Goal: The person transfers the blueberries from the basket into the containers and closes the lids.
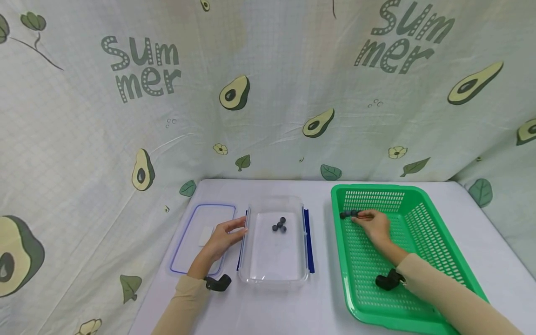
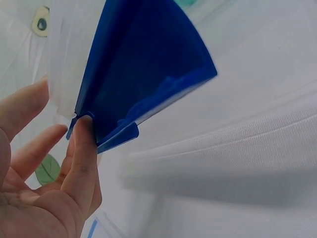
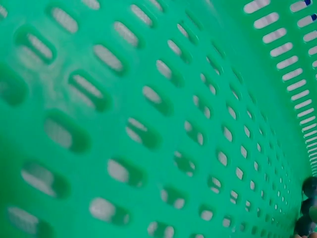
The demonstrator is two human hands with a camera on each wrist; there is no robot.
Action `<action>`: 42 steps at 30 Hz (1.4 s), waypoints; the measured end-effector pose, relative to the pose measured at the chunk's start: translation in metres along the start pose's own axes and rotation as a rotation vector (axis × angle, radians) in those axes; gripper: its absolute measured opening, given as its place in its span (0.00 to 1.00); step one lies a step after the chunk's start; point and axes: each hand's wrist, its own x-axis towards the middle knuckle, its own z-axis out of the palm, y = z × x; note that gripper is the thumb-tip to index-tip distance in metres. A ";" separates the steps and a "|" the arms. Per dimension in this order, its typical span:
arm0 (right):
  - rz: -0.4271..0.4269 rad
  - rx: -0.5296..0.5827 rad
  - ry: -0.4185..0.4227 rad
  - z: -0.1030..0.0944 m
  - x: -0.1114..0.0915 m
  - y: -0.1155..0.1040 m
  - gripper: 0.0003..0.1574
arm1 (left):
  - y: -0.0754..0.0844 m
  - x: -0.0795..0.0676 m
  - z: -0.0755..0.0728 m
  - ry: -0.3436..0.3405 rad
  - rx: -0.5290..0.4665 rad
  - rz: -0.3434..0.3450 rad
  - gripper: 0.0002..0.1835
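My left hand [image 1: 224, 239] holds the left edge of a clear plastic container [image 1: 272, 260]. In the left wrist view its fingers [image 2: 81, 163] touch the hinge end of the blue side flap [image 2: 148, 54]. Several dark blueberries [image 1: 279, 225] sit together on the container's floor. My right hand [image 1: 374, 228] reaches into a green perforated basket [image 1: 345, 274], fingertips pinching at a blueberry [image 1: 355, 213] by the left wall. More blueberries [image 1: 343, 215] lie in a row beside it. In the right wrist view the blueberries [image 3: 307, 206] show at the right edge, the fingers barely visible.
A clear lid with a blue seal [image 1: 177, 251] lies flat to the container's left, partly under my left arm. Another blue flap [image 1: 309, 242] hangs out on the container's right side. A printed curtain [image 1: 268, 60] stands behind the white table [image 1: 322, 298].
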 end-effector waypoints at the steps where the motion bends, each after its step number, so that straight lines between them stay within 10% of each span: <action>1: 0.000 -0.003 0.002 0.000 -0.001 -0.001 0.19 | 0.000 0.000 0.000 0.002 0.005 0.001 0.28; 42: -0.044 -0.072 -0.099 -0.030 0.006 -0.017 0.18 | 0.001 -0.001 -0.001 -0.027 -0.009 -0.003 0.30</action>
